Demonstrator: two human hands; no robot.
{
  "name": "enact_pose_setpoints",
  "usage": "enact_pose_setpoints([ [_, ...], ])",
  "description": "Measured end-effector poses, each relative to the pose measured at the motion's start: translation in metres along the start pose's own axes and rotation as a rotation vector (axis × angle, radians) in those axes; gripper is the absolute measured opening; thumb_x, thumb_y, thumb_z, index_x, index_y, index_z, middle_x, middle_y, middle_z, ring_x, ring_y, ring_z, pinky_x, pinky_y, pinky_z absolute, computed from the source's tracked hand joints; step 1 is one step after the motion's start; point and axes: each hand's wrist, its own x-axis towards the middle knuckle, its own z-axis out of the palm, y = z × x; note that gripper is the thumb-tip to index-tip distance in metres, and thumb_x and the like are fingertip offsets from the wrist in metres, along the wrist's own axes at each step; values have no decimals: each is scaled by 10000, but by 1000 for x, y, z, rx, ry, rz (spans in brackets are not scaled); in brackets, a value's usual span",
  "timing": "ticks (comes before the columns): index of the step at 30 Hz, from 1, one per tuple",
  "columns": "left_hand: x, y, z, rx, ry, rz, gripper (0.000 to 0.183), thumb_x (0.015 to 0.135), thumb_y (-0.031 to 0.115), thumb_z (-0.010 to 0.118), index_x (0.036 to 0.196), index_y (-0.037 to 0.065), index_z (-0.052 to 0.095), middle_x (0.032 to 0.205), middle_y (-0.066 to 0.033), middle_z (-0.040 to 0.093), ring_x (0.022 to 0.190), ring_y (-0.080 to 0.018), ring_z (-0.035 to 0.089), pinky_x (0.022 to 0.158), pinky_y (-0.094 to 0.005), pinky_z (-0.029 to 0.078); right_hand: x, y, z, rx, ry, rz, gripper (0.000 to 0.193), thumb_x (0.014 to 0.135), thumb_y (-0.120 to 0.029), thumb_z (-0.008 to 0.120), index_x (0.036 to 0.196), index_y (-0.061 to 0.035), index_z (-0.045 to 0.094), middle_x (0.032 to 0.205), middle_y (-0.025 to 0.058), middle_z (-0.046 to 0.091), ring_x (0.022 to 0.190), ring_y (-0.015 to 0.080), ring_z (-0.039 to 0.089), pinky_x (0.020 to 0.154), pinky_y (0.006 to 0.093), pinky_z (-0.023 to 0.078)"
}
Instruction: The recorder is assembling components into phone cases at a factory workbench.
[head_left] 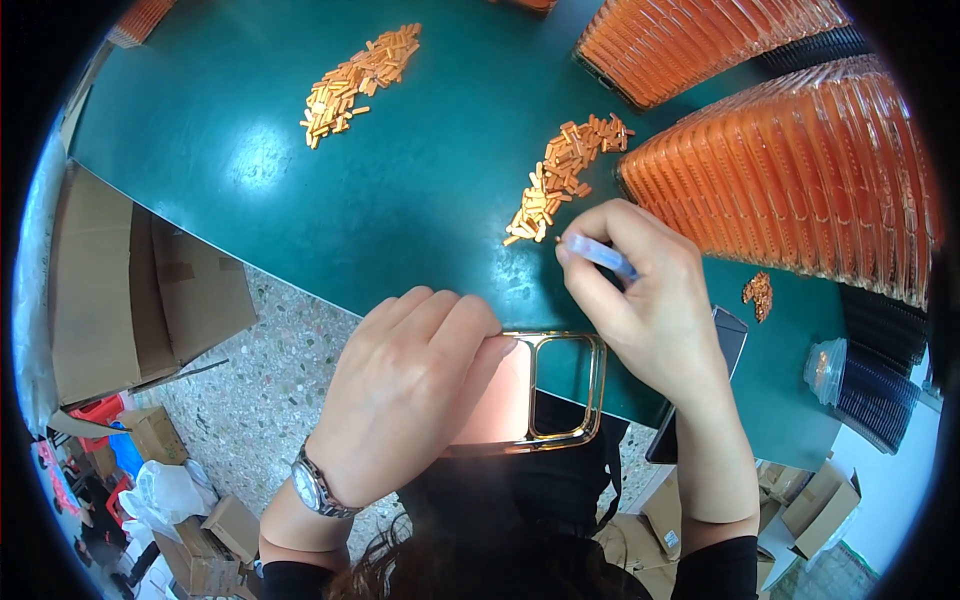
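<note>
My left hand (405, 365), with a wristwatch, grips a phone case (500, 395) at the table's near edge. The case has a shiny gold rim, a pinkish back and a large camera opening on its right. Its left part is hidden under my fingers. Above the case, my right hand (655, 300) pinches a slim pen-like tool (600, 255) with a translucent bluish-white barrel. A tiny dark orange bit shows by the fingertips; I cannot tell what it is. Just beyond lies a heap of small gold-orange oblong pieces (560, 180), apart from my fingers.
Another heap of gold pieces (360, 80) lies far left on the green table (400, 200). Long rows of stacked orange clear-edged cases (790, 170) fill the right. A smaller coppery heap (759, 296), a dark phone (730, 335) and a clear round container (826, 370) sit nearer. Cardboard boxes (100, 290) stand left.
</note>
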Motion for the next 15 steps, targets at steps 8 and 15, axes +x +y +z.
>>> enact_pose_setpoints([
  [8, 5, 7, 1, 32, -49, -32, 109, 938, 74, 751, 946, 19, 657, 838, -148, 638, 812, -366, 638, 712, -446, 504, -29, 8, -23, 164, 21, -234, 133, 860, 56, 772, 881, -20, 665, 920, 25, 712, 752, 54, 582, 643, 224, 430],
  [15, 8, 20, 9, -32, -95, -49, 81, 972, 65, 695, 1027, 9, 676, 909, -160, 690, 871, -384, 677, 759, -432, 541, -53, 7, -35, 236, -52, -32, 76, 887, -3, 801, 934, -19, 744, 946, 23, 718, 777, 85, 575, 656, 241, 414],
])
